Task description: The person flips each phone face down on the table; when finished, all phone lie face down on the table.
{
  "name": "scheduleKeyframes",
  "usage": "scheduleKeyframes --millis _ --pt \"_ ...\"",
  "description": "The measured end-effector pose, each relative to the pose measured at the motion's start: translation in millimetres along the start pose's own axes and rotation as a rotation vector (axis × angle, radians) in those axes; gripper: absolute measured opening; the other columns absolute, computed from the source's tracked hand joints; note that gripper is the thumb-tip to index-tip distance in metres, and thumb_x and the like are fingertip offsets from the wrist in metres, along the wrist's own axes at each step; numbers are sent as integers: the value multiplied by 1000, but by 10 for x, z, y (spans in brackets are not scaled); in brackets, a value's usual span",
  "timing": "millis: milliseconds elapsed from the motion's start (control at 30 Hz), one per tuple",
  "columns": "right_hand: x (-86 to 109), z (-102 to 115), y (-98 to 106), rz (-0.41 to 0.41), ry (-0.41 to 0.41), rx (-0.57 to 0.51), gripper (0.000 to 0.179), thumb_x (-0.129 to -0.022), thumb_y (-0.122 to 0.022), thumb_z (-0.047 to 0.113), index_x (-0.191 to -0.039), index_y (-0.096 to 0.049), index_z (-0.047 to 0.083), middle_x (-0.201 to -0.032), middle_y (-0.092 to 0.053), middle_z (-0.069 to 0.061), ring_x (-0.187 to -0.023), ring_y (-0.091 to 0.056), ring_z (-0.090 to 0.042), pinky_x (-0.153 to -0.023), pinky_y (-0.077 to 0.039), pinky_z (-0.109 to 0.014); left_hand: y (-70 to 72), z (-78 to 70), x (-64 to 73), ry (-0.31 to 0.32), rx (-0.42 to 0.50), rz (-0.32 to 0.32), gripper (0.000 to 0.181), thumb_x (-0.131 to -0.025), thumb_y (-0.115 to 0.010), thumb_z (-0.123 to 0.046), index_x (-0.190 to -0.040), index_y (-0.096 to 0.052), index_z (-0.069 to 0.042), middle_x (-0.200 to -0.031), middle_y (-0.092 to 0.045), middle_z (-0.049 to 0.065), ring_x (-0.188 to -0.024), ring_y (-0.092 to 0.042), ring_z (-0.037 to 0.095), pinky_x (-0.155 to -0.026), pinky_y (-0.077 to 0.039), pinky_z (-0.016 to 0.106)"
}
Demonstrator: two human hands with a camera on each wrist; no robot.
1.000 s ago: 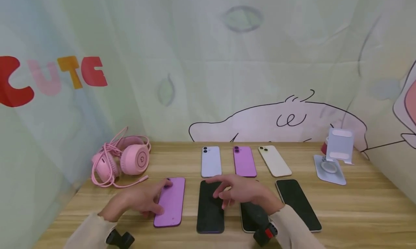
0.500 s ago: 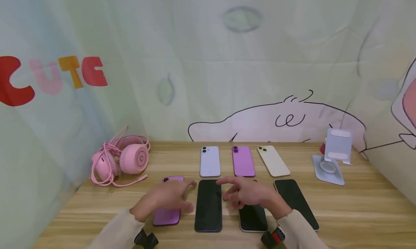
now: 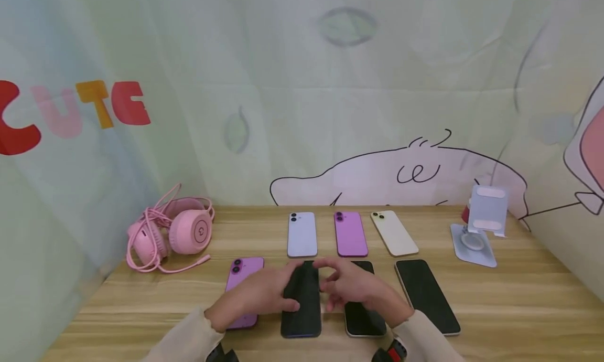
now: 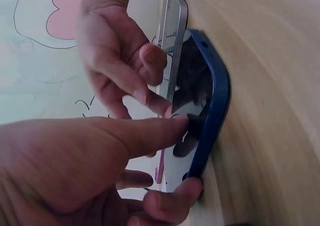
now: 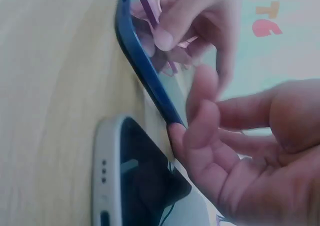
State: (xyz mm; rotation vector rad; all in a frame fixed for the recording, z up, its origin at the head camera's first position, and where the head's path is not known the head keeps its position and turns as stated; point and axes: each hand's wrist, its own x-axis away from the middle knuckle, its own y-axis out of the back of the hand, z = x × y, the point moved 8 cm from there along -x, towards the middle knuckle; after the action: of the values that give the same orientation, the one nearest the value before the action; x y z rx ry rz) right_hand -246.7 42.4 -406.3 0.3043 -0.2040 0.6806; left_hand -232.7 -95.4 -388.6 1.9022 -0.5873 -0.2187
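Observation:
A dark-screened smartphone with a blue frame [image 3: 305, 317] lies screen up in the middle of the front row. My left hand [image 3: 261, 291] is over its left side, thumb straight above the screen and a fingertip at the blue edge [image 4: 220, 88]. From the other side my right hand [image 3: 353, 283] reaches in, a fingertip at the frame's edge [image 5: 150, 81] and the other fingers loosely bent. A purple phone [image 3: 245, 267], back up, is partly hidden beneath the left forearm. Under the right hand, a black-screened phone [image 3: 365, 320] with a pale frame is partly covered.
Behind stand out a pale blue phone [image 3: 303, 236], a purple phone [image 3: 351, 236] and a cream phone [image 3: 395, 233], all back up. Another dark-screened phone [image 3: 427, 296] lies at right. Pink headphones [image 3: 191, 231] sit at back left, a blue phone stand [image 3: 488, 210] at back right.
My left hand has left the purple phone and moved right to the blue-framed phone. My right hand drew back slightly, then stayed by that phone's right side.

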Motion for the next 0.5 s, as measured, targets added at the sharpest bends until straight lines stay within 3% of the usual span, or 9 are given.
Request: scheduleKeyframes --millis 233,367,500 --pt "-21 -20 38 -79 -29 -13 59 -99 -53 -3 -153 -31 6 -95 -65 -14 -63 -60 -17 -57 -47 -27 -33 -35 13 -11 27 7 84 -87 -78 -34 -151 -32 -4 -103 -67 13 -82 -58 16 -75 -49 38" --pt "-8 5 83 -95 -8 -40 58 -99 -55 -1 -152 -34 7 -94 -63 -14 -64 -56 -18 -59 -47 -29 -52 -45 12 -20 97 17 88 -91 -70 -48 -154 -30 -2 -108 -67 13 -86 -59 17 -78 -49 39" --pt "14 78 104 -90 21 -58 57 -99 -53 0 -153 -35 8 -95 -62 -14 -63 -54 -19 -60 -47 -30 -44 -62 -14 -31 184 19 87 -92 -62 -58 -156 -29 -8 -109 -68 8 -87 -59 16 -75 -48 36"
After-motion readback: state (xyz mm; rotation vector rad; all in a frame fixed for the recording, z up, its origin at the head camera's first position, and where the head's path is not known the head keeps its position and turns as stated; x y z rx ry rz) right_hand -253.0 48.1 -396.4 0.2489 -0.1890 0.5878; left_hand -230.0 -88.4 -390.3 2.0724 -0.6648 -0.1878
